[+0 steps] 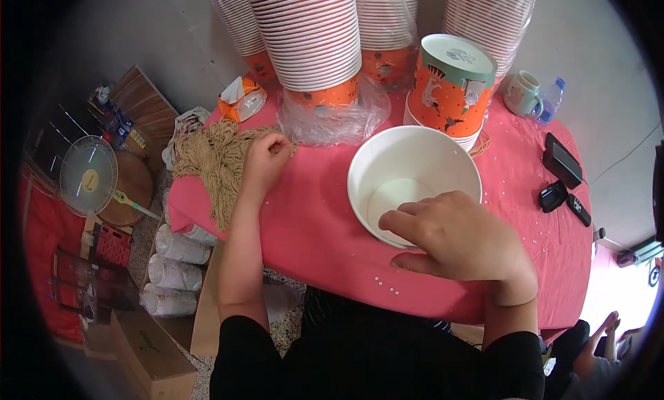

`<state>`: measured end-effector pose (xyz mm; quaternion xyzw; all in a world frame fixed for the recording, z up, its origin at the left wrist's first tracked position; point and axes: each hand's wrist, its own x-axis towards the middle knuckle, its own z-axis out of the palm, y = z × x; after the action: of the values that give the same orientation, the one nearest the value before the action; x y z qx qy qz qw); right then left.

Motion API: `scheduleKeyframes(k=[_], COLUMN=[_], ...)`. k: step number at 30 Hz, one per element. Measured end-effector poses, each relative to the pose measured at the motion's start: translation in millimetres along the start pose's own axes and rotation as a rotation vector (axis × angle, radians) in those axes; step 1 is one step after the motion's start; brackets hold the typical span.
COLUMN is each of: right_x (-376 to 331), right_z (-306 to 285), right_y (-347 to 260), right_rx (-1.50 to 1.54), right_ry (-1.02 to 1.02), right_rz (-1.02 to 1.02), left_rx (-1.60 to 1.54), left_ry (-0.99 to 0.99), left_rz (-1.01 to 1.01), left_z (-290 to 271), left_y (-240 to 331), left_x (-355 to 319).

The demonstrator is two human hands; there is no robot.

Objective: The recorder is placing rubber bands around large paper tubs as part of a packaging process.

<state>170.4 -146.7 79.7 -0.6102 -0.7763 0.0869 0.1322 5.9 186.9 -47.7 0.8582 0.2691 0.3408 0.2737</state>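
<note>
A white paper bucket [377, 166], mouth up and tilted toward me, stands at the middle of the table. My right hand [460, 237] is at its near right rim, fingers over the inside and thumb outside, with the rim between them. To the left lies a bundle of tan cords [221, 158]. My left hand [266, 161] rests at the bundle's right edge with its fingers curled closed; what they hold, if anything, is hidden. Behind the bucket an orange and green printed bucket [453, 88] sits upside down on other buckets.
Tall stacks of nested buckets [308, 37] line the back of the pink table [311, 213]. An orange packet [242, 99], mug [523, 92], plastic bottle [551, 101] and black devices [561, 161] lie around. Several white pellets sit near the front edge. A fan [90, 175] and cartons stand at left; another person sits at lower right.
</note>
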Motion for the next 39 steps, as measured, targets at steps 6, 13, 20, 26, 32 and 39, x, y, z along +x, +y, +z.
scheduleKeyframes(k=[6,13,20,26,32,39], right_x=[-10.5,0.8,10.4,15.1,20.0,30.9], right_z=[-21.8,-17.6,-8.5,-4.9,4.9,5.3], right_y=[17.7,12.8,13.3,6.4,12.7,12.3], right_rx=[0.119,0.163,0.178,0.184,0.165,0.084], right_ry=[0.125,0.036,0.093,0.052,0.135,0.103], right_rz=[0.059,-0.006,-0.019,0.027,-0.012,-0.031], left_rx=[-0.017,-0.201,-0.170,-0.210,-0.242,-0.246], left_ry=[0.240,0.182,0.204,0.179,0.150,0.165], left_rz=[0.545,0.649,0.409,0.358,0.348,0.319], left_z=[5.0,20.2,26.7,27.4,32.5,32.2], left_y=[121.3,160.6,154.0,159.4,155.9,158.6], left_x=[-64.8,-126.5,-128.2,-124.3,-122.9,-120.4])
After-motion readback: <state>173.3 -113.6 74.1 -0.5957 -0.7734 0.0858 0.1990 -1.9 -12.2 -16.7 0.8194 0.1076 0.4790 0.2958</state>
